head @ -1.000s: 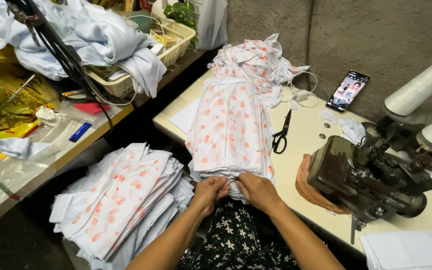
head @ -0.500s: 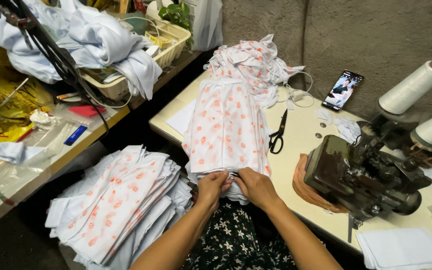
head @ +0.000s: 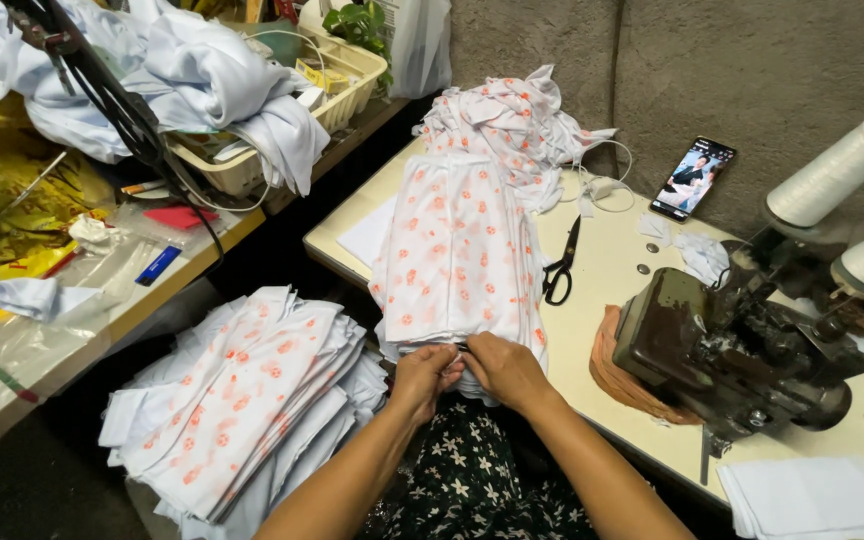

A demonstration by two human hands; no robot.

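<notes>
A stack of white fabric pieces with orange prints (head: pixel 457 250) lies on the cream sewing table (head: pixel 602 300), hanging over its near edge. My left hand (head: pixel 424 372) and my right hand (head: pixel 500 368) meet at the stack's near end, both pinching the edge of the top pieces. To the left, below the table, a second pile of the same printed fabric (head: pixel 242 400) fans out. A crumpled heap of printed fabric (head: pixel 507 125) sits at the table's far end.
Black scissors (head: pixel 560 265) lie right of the stack. A dark sewing machine (head: pixel 732 350) with two white thread cones (head: pixel 832 180) stands at the right. A phone (head: pixel 693 178) leans on the wall. White cloth fills a basket (head: pixel 262 160) on the left bench.
The view has shifted slightly. Both hands stay at the stack's near edge, fingers working closer together on the fabric.
</notes>
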